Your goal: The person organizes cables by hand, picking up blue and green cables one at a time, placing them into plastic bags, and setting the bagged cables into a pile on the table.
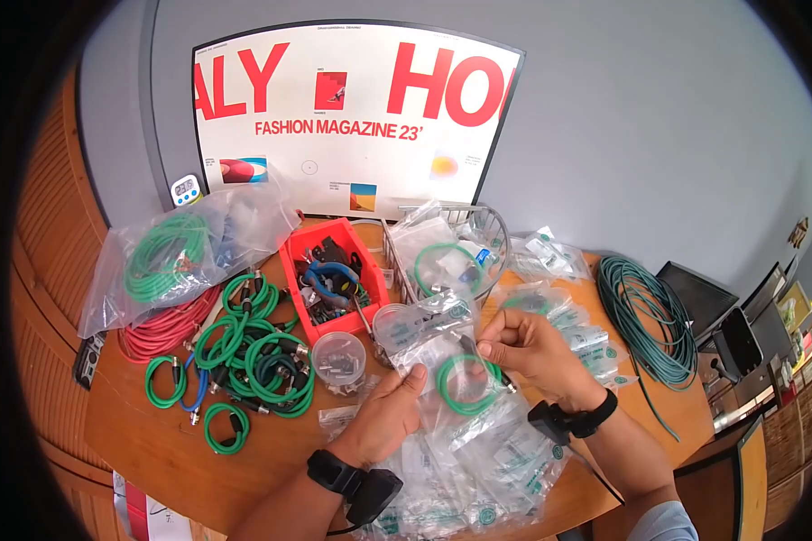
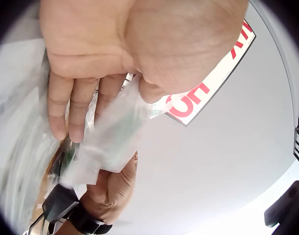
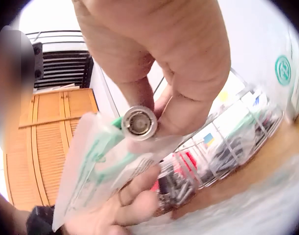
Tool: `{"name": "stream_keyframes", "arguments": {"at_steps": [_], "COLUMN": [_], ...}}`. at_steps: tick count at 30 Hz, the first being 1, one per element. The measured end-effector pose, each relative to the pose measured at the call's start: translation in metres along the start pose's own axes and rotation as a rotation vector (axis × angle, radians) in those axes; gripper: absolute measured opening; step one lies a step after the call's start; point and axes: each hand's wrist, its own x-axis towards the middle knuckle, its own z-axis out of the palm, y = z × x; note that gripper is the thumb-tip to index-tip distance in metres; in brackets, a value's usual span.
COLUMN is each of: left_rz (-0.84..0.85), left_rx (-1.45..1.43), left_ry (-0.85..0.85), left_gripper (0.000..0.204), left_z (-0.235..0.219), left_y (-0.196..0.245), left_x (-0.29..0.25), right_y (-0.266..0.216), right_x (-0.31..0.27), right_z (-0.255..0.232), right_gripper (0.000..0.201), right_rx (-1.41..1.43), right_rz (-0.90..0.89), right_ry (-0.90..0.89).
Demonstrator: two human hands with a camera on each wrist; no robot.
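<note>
A coiled green cable (image 1: 460,406) lies in or against a clear plastic bag (image 1: 429,352) between the two hands. My left hand (image 1: 386,417) pinches the bag's left side between thumb and fingers; in the left wrist view the bag (image 2: 112,132) hangs from that grip. My right hand (image 1: 537,356) holds the upper right of the bag and cable with thumb and fingertips. In the right wrist view a round metal connector (image 3: 139,123) shows at the right hand's fingertips, beside the bag with green print (image 3: 90,166). How much of the cable is inside the bag, I cannot tell.
Empty-looking printed bags (image 1: 424,478) cover the table front. Green cables (image 1: 262,352) pile at left, near a red bin (image 1: 299,307) of tools and a clear tub (image 1: 338,359). Behind stand a wire basket (image 1: 496,236) and, at right, a dark green cable coil (image 1: 645,316).
</note>
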Motion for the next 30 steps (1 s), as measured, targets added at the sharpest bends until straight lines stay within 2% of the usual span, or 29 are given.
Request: {"name": "stream_keyframes", "arguments": {"at_steps": [1,5,7,9,12,14,17,19,20,21,22,24,26,27,29,30], "left_rz": [-0.002,0.049,0.065,0.08,0.021,-0.04,-0.077,-0.051,-0.021,0.023,0.021,-0.025,-0.071,-0.111,-0.116,-0.123], "left_rx": [0.006,-0.007,-0.035,-0.059,0.065,0.014,-0.084,-0.107,-0.13,-0.056,-0.055,-0.084,-0.078,-0.068,-0.125,-0.18], "left_ry": [-0.028,-0.082,-0.08,-0.081,-0.017,0.057,0.053,-0.011,-0.075,-0.102,-0.099,-0.065,-0.068,-0.07,-0.108,-0.147], "left_gripper": [0.05,0.051,0.05,0.05,0.05,0.049,0.049,0.049,0.049,0.065,0.065,0.07,0.072,0.075,0.07,0.066], "left_z": [-0.001,-0.006,0.003,0.005,-0.001,0.001,-0.002,-0.005,-0.007,-0.011,-0.009,-0.001,-0.003,-0.004,-0.009,-0.01], "left_y": [0.001,-0.001,0.004,0.004,0.001,0.003,0.003,0.004,0.003,-0.001,0.001,0.008,0.011,0.012,0.009,0.008], "left_x": [0.0,0.002,0.0,-0.001,-0.003,-0.004,-0.003,-0.002,0.0,0.002,0.0,-0.005,-0.005,-0.006,-0.002,-0.001], "right_y": [0.003,0.002,-0.007,-0.009,-0.008,-0.005,-0.003,-0.003,0.0,0.003,0.005,-0.003,-0.014,-0.014,-0.01,-0.01], "right_x": [0.001,-0.004,-0.008,-0.01,-0.009,-0.006,-0.002,-0.003,-0.004,-0.006,-0.008,-0.015,-0.017,-0.016,-0.013,-0.014], "right_z": [0.001,0.013,0.019,0.014,0.003,-0.002,0.002,0.015,0.021,0.028,0.033,0.036,0.035,0.031,0.021,0.023], "right_gripper": [0.016,0.02,0.024,0.026,0.029,0.03,0.028,0.029,0.029,0.027,0.025,0.029,0.037,0.037,0.042,0.042], "right_rx": [0.137,0.107,0.052,0.028,-0.046,-0.095,-0.017,0.131,0.132,0.13,0.127,0.124,0.009,0.008,-0.262,-0.263], "right_rz": [0.04,0.077,0.023,0.049,0.057,0.041,0.048,0.017,0.016,-0.021,-0.057,-0.017,-0.098,-0.096,-0.201,-0.201], "right_ry": [-0.013,0.006,-0.066,-0.12,-0.21,-0.242,-0.263,-0.05,-0.051,0.007,0.066,0.036,-0.138,-0.138,-0.301,-0.303]}}
